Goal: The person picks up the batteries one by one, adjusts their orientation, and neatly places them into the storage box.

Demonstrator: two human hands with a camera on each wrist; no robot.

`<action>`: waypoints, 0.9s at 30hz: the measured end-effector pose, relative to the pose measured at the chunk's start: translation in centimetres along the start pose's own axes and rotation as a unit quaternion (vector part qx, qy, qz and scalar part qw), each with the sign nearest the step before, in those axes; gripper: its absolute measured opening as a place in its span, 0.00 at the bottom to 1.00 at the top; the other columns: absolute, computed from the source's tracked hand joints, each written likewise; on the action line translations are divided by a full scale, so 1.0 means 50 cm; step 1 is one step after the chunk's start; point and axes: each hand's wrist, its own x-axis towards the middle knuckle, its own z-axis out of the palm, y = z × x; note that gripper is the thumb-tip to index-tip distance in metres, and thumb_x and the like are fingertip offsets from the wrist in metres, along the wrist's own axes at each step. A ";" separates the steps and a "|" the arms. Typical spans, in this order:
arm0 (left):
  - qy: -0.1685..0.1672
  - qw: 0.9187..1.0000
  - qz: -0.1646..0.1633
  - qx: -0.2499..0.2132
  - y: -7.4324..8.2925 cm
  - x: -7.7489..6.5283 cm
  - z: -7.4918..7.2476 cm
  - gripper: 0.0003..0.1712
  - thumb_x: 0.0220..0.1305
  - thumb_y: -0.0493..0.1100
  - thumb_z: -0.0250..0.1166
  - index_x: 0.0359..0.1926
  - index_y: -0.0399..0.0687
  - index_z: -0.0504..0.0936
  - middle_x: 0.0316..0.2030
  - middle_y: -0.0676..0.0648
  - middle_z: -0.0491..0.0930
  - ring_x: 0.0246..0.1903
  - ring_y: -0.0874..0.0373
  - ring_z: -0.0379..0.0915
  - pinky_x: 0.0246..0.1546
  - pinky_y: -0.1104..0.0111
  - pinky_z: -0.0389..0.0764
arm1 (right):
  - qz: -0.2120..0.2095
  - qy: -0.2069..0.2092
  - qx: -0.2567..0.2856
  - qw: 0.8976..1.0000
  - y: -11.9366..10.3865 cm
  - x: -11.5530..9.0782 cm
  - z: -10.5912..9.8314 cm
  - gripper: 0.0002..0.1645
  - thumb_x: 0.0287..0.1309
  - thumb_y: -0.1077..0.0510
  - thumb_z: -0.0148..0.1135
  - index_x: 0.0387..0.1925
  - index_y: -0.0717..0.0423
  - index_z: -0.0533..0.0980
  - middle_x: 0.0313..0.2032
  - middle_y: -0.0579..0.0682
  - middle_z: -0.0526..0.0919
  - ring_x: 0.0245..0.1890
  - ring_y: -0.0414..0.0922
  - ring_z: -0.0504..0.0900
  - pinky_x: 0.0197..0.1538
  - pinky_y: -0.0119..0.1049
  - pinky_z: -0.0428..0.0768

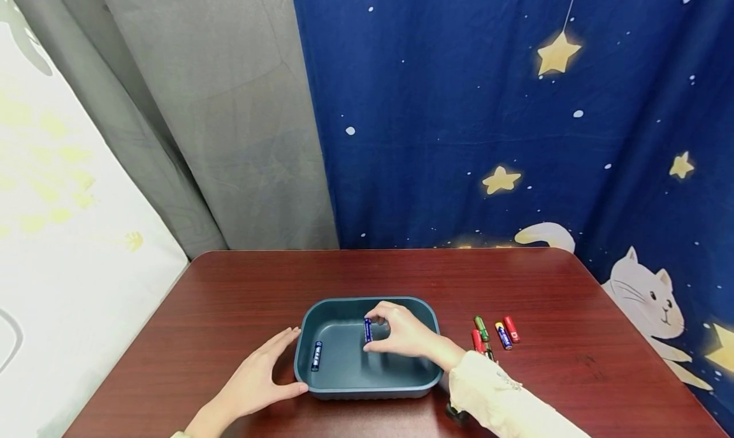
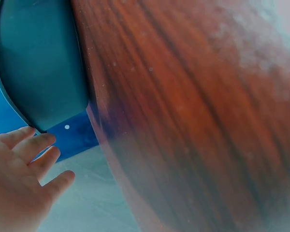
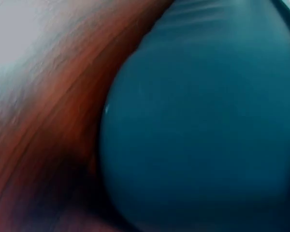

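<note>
A teal plastic basin (image 1: 367, 394) stands on the table. Over its middle my right hand (image 1: 404, 333) pinches a dark blue battery (image 1: 368, 330) lengthwise between thumb and fingers. Another blue battery (image 1: 316, 356) lies on the basin floor at the left. My left hand (image 1: 255, 374) touches the basin's left rim, thumb at the near corner, fingers extended. In the left wrist view, the left hand's spread fingers (image 2: 48, 145) are beside the basin wall (image 2: 43, 72). The right wrist view holds only the basin's outer side (image 3: 198, 121) and table; the right hand is out of it.
Right of the basin lie several loose batteries: a green one (image 1: 482, 328), a red one (image 1: 511, 329), a blue one with a yellow end (image 1: 503, 336) and others partly behind the right sleeve (image 1: 499, 393). The dark red wooden table (image 1: 246, 285) ends before the curtains.
</note>
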 end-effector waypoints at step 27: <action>0.016 1.000 0.016 0.002 0.002 0.000 0.003 0.49 0.39 0.66 0.69 0.62 0.49 0.67 0.59 0.45 0.69 0.59 0.50 0.64 0.50 0.51 0.71 | 0.031 -0.071 -0.080 0.994 -0.062 0.071 0.096 0.30 0.40 0.42 0.70 0.42 0.57 0.78 0.34 0.43 0.77 0.33 0.33 0.73 0.39 0.23 0.73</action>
